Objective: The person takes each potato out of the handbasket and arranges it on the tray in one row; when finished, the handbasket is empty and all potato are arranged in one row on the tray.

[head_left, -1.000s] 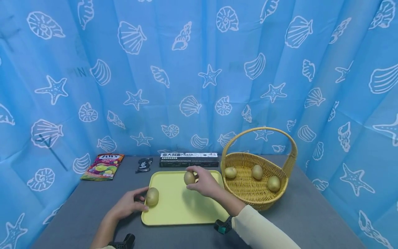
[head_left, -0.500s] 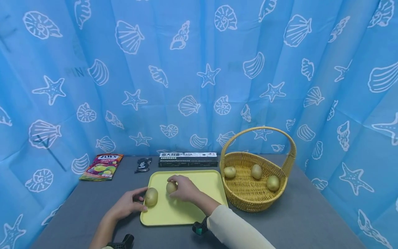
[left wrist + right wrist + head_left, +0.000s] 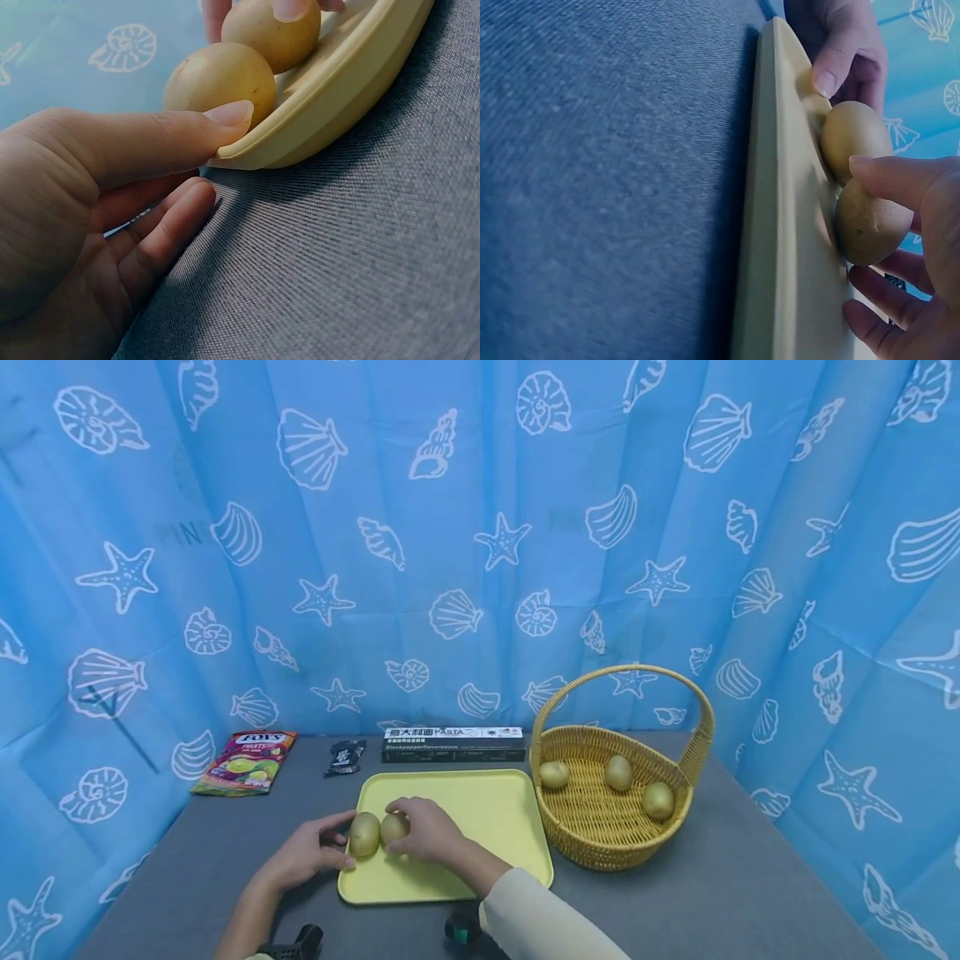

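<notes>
At the tray's left end, two potatoes sit side by side. My left hand (image 3: 303, 853) is at the outer side of the left potato (image 3: 364, 835), thumb and forefinger spread about it. In the left wrist view its thumb (image 3: 172, 142) lies straight along the tray rim against that potato, the other fingers below the rim. My right hand (image 3: 429, 832) holds the second potato (image 3: 871, 225) between thumb and fingers, down at the yellow tray (image 3: 465, 818). In the right wrist view the two potatoes appear to touch.
A wicker basket (image 3: 600, 852) with three potatoes stands right of the tray. Behind the tray lies a pasta box (image 3: 453, 745). A small black packet (image 3: 346, 757) and a sweets bag (image 3: 246, 763) lie back left. A blue shell-patterned curtain (image 3: 480, 527) surrounds the grey table.
My right hand has carried its potato leftward and down, from above the tray's middle to beside the left potato. My left hand has stayed in place.
</notes>
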Action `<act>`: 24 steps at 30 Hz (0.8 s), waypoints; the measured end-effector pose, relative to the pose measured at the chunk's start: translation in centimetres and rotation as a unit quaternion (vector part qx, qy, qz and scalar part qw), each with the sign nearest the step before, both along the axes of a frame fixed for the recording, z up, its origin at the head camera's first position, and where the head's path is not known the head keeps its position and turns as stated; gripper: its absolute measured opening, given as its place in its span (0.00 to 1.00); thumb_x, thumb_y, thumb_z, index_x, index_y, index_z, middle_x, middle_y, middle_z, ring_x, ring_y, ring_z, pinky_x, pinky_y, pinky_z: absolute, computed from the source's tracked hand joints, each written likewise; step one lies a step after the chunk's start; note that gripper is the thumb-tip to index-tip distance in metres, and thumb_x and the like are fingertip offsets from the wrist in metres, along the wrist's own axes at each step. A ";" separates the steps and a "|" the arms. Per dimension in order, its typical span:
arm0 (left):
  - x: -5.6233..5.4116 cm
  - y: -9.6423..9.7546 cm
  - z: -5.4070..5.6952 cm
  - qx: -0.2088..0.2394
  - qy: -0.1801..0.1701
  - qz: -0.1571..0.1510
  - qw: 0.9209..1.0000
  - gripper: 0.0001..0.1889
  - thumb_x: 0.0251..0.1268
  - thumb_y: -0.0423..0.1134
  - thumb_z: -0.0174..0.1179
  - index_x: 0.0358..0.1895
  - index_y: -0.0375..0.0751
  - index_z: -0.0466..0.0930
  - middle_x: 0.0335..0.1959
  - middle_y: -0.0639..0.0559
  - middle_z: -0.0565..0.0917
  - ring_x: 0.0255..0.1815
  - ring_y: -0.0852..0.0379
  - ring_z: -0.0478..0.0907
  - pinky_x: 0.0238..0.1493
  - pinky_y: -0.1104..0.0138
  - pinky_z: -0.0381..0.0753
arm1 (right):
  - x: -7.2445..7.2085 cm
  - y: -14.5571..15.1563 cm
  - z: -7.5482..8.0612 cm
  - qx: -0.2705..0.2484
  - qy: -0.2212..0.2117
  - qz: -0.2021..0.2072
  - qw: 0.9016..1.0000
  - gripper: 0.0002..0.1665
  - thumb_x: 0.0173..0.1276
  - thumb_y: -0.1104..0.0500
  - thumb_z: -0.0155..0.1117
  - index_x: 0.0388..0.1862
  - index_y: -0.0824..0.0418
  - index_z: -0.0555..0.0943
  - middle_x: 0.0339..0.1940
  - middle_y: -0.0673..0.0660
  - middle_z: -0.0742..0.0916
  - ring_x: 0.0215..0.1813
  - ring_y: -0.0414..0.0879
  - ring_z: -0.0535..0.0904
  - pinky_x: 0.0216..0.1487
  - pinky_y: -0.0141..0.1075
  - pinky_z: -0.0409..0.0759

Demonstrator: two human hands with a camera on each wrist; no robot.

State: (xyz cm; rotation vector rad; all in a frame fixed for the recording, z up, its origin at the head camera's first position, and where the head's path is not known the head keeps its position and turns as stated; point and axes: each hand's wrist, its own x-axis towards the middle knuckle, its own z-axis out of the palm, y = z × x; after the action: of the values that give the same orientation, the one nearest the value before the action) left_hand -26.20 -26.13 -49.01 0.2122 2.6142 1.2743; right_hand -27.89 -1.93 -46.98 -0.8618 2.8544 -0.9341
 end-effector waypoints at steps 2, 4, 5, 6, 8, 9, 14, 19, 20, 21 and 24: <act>-0.1 0.0 0.0 -0.001 -0.002 0.002 1.000 0.44 0.47 0.45 0.75 0.70 0.36 0.67 0.44 0.48 0.79 0.45 0.52 0.74 0.41 0.59 0.73 | 0.1 0.0 -0.2 -0.001 -0.006 -0.005 1.000 0.35 0.49 0.51 0.80 0.57 0.55 0.80 0.46 0.49 0.84 0.46 0.40 0.77 0.48 0.34 0.73; -0.1 0.0 -0.1 -0.002 -0.002 0.002 1.000 0.44 0.47 0.45 0.75 0.70 0.37 0.67 0.44 0.48 0.79 0.45 0.52 0.74 0.41 0.59 0.73 | 0.2 0.2 -0.2 0.000 -0.012 -0.008 1.000 0.36 0.50 0.50 0.79 0.59 0.55 0.80 0.47 0.49 0.84 0.46 0.41 0.77 0.48 0.35 0.74; -0.1 0.0 -0.1 -0.001 -0.002 0.003 1.000 0.44 0.47 0.45 0.75 0.70 0.37 0.67 0.43 0.48 0.79 0.45 0.52 0.74 0.41 0.59 0.73 | 0.2 0.2 -0.1 0.001 -0.014 -0.008 1.000 0.37 0.50 0.50 0.79 0.60 0.54 0.79 0.48 0.50 0.84 0.47 0.41 0.78 0.48 0.35 0.74; -0.1 0.0 -0.1 -0.002 -0.001 0.003 1.000 0.44 0.47 0.45 0.75 0.70 0.36 0.67 0.43 0.48 0.79 0.45 0.52 0.74 0.41 0.59 0.73 | 0.3 0.3 0.0 0.000 -0.016 -0.008 1.000 0.37 0.50 0.49 0.79 0.60 0.54 0.79 0.49 0.51 0.84 0.48 0.42 0.78 0.48 0.36 0.74; -0.1 0.0 -0.1 0.001 -0.003 0.005 1.000 0.44 0.46 0.45 0.76 0.70 0.36 0.67 0.43 0.48 0.79 0.45 0.51 0.74 0.41 0.59 0.73 | 0.5 0.6 0.2 0.002 -0.018 -0.008 1.000 0.38 0.50 0.48 0.79 0.61 0.54 0.78 0.51 0.52 0.83 0.49 0.43 0.78 0.49 0.36 0.74; 0.0 0.0 -0.1 0.001 -0.003 0.005 1.000 0.44 0.46 0.44 0.75 0.70 0.36 0.67 0.43 0.48 0.79 0.45 0.51 0.74 0.41 0.59 0.73 | 0.5 0.8 0.3 0.002 -0.018 -0.007 1.000 0.39 0.51 0.48 0.79 0.62 0.54 0.78 0.52 0.53 0.83 0.51 0.44 0.78 0.50 0.37 0.75; 0.1 0.3 0.0 0.004 -0.003 0.006 1.000 0.44 0.46 0.42 0.76 0.69 0.36 0.67 0.42 0.48 0.79 0.44 0.52 0.74 0.40 0.59 0.74 | 1.1 2.5 1.2 -0.024 -0.016 0.007 1.000 0.37 0.55 0.51 0.77 0.64 0.57 0.76 0.57 0.56 0.81 0.54 0.48 0.78 0.51 0.38 0.75; 0.1 0.4 0.2 0.001 -0.004 0.007 1.000 0.43 0.47 0.42 0.75 0.70 0.35 0.67 0.42 0.49 0.79 0.44 0.52 0.74 0.40 0.59 0.74 | 1.7 5.1 2.7 -0.058 -0.025 0.033 0.997 0.33 0.59 0.54 0.73 0.64 0.57 0.75 0.58 0.57 0.80 0.53 0.51 0.79 0.49 0.38 0.76; 0.1 0.4 0.2 0.000 -0.004 0.008 1.000 0.43 0.47 0.42 0.75 0.70 0.35 0.67 0.42 0.49 0.79 0.44 0.52 0.74 0.40 0.59 0.74 | 1.7 5.7 3.0 -0.064 -0.026 0.039 0.997 0.32 0.60 0.55 0.72 0.64 0.57 0.76 0.57 0.58 0.81 0.53 0.51 0.79 0.49 0.39 0.76; 0.1 0.4 0.2 0.000 -0.004 0.008 1.000 0.43 0.47 0.42 0.75 0.69 0.35 0.67 0.42 0.49 0.79 0.44 0.52 0.74 0.41 0.59 0.74 | 1.8 6.3 3.3 -0.068 -0.025 0.044 0.996 0.30 0.61 0.55 0.71 0.63 0.57 0.76 0.56 0.57 0.82 0.53 0.51 0.79 0.50 0.40 0.75; 0.2 0.3 0.2 -0.001 0.000 0.008 1.000 0.43 0.47 0.42 0.75 0.69 0.34 0.67 0.42 0.49 0.79 0.44 0.52 0.74 0.41 0.59 0.74 | 1.8 8.1 3.9 -0.088 -0.022 0.054 0.994 0.26 0.63 0.55 0.70 0.59 0.59 0.79 0.51 0.56 0.84 0.51 0.52 0.80 0.51 0.44 0.76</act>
State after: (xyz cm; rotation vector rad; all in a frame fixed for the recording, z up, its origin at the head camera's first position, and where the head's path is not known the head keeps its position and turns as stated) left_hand -26.03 -25.82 -48.83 0.1924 2.6219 1.2776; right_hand -26.11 6.20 -43.03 -0.9849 2.6904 -1.1883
